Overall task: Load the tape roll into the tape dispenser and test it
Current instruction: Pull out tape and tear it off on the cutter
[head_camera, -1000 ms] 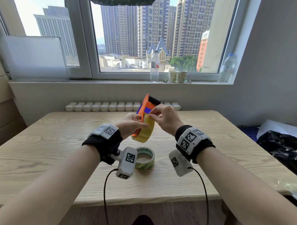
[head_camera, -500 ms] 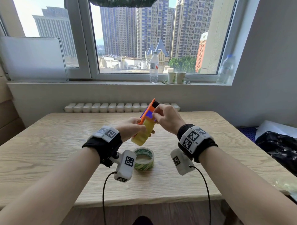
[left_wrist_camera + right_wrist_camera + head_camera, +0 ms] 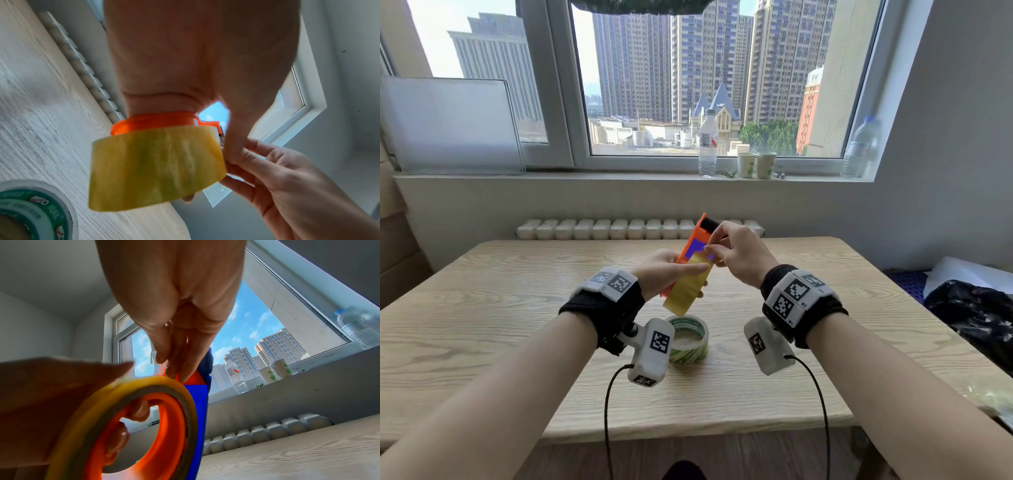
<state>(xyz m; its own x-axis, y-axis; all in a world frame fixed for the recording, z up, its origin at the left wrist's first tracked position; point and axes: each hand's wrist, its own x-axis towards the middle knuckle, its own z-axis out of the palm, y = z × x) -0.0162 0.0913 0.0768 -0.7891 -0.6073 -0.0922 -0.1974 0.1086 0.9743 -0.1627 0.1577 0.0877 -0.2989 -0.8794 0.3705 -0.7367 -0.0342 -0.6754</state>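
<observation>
My left hand (image 3: 690, 274) grips an orange tape dispenser (image 3: 695, 236) held tilted above the table, thumb across a yellow tape roll (image 3: 686, 292) seated on its hub. The left wrist view shows the roll (image 3: 156, 167) under the orange frame (image 3: 152, 121). My right hand (image 3: 710, 251) pinches the tape end at the roll's top edge, beside the dispenser's blue plate (image 3: 697, 247). In the right wrist view the right hand's fingertips (image 3: 180, 374) meet above the yellow rim (image 3: 144, 381), with the orange hub (image 3: 170, 418) inside the roll.
A second roll with green print (image 3: 690, 339) lies flat on the wooden table (image 3: 500, 308) below my hands. A water bottle (image 3: 707, 144), two paper cups (image 3: 756, 164) and another bottle (image 3: 859, 147) stand on the windowsill. A black bag (image 3: 976, 311) sits at the right.
The dispenser and roll have dropped a little and leaned further right. My right fingertips have stayed at the roll's top edge. The green-print roll has not moved.
</observation>
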